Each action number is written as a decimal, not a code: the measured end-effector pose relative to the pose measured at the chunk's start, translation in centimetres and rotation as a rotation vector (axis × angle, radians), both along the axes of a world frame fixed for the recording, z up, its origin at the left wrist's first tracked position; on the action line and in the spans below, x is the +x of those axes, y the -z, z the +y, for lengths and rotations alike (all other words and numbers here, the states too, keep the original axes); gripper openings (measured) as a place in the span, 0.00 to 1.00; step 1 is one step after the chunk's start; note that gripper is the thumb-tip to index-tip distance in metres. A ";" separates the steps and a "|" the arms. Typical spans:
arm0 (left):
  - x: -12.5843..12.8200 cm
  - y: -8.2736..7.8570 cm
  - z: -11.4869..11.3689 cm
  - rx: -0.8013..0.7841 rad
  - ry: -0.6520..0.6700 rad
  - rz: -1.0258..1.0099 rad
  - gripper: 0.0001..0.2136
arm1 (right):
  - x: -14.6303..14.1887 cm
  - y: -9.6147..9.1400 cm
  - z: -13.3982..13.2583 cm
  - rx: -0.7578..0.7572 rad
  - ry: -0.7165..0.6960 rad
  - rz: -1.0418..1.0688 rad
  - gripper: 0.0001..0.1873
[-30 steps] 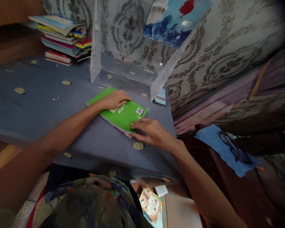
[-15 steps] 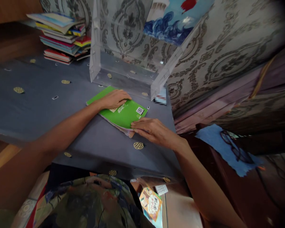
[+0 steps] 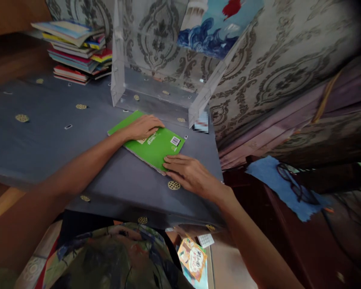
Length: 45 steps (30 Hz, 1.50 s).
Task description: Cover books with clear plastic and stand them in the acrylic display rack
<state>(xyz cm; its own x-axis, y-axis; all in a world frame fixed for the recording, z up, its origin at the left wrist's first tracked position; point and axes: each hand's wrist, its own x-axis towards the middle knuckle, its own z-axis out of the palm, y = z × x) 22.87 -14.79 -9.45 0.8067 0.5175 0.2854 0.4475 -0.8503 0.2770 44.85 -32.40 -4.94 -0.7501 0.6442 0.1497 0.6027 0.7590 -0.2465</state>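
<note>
A green book (image 3: pixel 157 152) lies on the grey tablecloth, its barcode toward the far right corner. My left hand (image 3: pixel 142 127) rests flat on the middle of its cover, fingers stretched out and hiding part of the printing. At the near right corner, my right hand (image 3: pixel 191 171) has its fingers laid on the cover, with the thumb apart by the near edge. The cover is down against the pages, whose rough edge shows along the near side. Just beyond the book stands a clear plastic rack (image 3: pixel 156 106).
A tall, uneven stack of books (image 3: pixel 75 52) stands at the back left. A small pixelated item (image 3: pixel 201 122) sits by the rack's right foot. Right of the table, glasses (image 3: pixel 297 184) lie on a blue cloth (image 3: pixel 267 172). More books (image 3: pixel 192 261) are below the table's front edge.
The near right part of the cover, bowed up before, now lies flatter. My right hand has shifted slightly down over that corner. My left hand stays in place on the book.
</note>
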 end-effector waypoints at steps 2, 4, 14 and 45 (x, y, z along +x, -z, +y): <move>0.0 0.1 0.0 0.006 0.002 0.001 0.18 | -0.1 1.0 -0.9 0.050 0.046 0.019 0.16; 0.0 0.2 0.1 0.009 0.004 -0.004 0.18 | -0.2 2.0 -2.0 0.079 0.101 0.034 0.17; -0.1 0.2 0.1 0.012 0.006 -0.016 0.18 | -1.7 3.3 -4.5 0.149 0.279 -0.053 0.20; -0.2 0.0 -0.1 0.008 -0.030 0.010 0.18 | 0.6 4.2 -1.1 0.152 0.456 0.035 0.25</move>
<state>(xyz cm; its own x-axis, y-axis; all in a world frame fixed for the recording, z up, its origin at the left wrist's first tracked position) 22.62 -14.91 -9.45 0.7939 0.5390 0.2814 0.4753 -0.8387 0.2657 45.48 -33.48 -9.11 -0.3890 0.8751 0.2880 0.8759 0.4482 -0.1788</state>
